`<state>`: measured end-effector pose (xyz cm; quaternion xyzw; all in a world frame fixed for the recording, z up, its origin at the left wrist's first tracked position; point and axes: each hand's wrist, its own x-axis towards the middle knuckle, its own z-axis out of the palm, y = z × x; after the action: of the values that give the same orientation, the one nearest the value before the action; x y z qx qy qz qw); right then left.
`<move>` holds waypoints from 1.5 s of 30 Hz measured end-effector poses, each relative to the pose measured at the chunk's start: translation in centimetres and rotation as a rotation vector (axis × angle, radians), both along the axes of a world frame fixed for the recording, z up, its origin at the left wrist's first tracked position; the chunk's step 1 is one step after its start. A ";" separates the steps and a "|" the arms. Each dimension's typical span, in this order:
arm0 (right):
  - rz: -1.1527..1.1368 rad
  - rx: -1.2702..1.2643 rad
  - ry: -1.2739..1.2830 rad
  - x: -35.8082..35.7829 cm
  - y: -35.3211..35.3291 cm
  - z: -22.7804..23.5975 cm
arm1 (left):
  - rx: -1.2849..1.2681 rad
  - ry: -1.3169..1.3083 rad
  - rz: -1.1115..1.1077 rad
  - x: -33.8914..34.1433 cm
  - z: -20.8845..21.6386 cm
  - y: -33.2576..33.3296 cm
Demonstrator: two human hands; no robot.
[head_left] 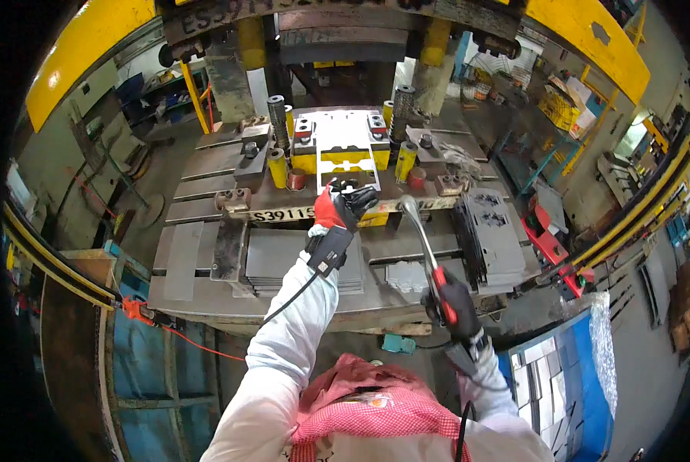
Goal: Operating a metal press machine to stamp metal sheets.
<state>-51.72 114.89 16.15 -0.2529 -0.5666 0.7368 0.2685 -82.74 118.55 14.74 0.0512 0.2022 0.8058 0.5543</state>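
Note:
My left hand [345,205], in a red and black glove, is closed at the near edge of a bright sheet-metal blank [324,171] with a shaped cut-out. The blank lies on the press die [305,162] and reaches over its front side. My fingertips partly hide the gripped edge. My right hand [459,309], in a dark glove, is wrapped round the red grip of a long silver hand tool [422,231]. Its rounded head points up and away, just right of the blank and over the die's front edge.
Stacks of flat metal plates [283,258] and cut pieces [499,239] sit on the press bed. Spring-wrapped guide posts [277,123] flank the die. The upper press block [337,19] hangs above. A blue bin [591,362] of metal pieces stands at the lower right.

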 end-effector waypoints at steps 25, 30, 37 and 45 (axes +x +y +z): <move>-0.070 -0.102 -0.040 6.3 3.7 -5.1 | -0.003 0.380 0.080 1.4 4.3 -9.3; 0.041 -0.259 -0.153 9.5 1.0 -9.8 | -0.026 0.557 0.375 1.2 1.3 -23.5; -0.017 -0.342 -0.194 9.0 1.3 -12.8 | -0.695 0.751 1.133 -4.9 2.2 -47.8; -0.013 -0.314 -0.176 9.2 1.9 -10.6 | -1.488 0.640 1.619 -10.4 7.5 -56.9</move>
<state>-42.51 116.82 5.51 -0.3589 -0.4642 0.7895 0.1797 -93.15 61.66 22.20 -0.2319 0.7344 0.5567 -0.3112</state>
